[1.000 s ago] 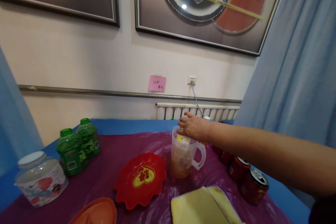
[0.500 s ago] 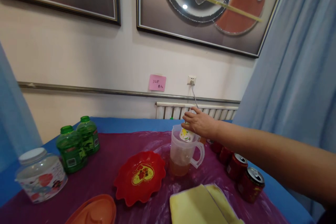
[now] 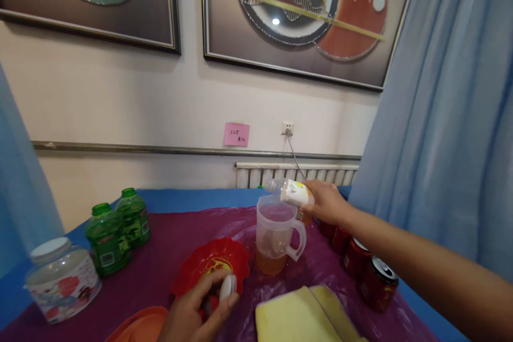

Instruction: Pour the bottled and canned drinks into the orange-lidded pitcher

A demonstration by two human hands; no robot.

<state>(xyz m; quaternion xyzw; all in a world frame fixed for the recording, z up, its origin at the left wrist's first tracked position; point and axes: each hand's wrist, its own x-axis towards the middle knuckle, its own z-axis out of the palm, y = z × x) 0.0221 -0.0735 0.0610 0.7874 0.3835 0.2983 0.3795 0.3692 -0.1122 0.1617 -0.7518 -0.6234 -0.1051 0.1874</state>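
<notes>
My right hand [image 3: 324,200] is wrapped round a small bottle [image 3: 295,193] with a white label marked in yellow and green. The bottle lies nearly level, its clear neck pointing left, over the rim of a translucent plastic jug [image 3: 274,230]. Amber liquid stands in the bottom of the jug. Low in the middle, my left hand [image 3: 200,307] pinches a round white cap [image 3: 228,288] between thumb and fingers. Behind the cap is a red scalloped dish [image 3: 236,256] with a yellow design, partly hidden by the left hand.
To the left stand two green bottles [image 3: 107,243] and a clear jar [image 3: 64,283] with a white lid. An orange dish [image 3: 138,326] and a folded yellow cloth [image 3: 298,315] lie in front. Several red cans [image 3: 377,286] line the right side of the purple cover [image 3: 152,272].
My right hand has shifted right and lower, and the bottle has gone from upside down in the jug to nearly level above its rim. My left hand has come into view with the cap.
</notes>
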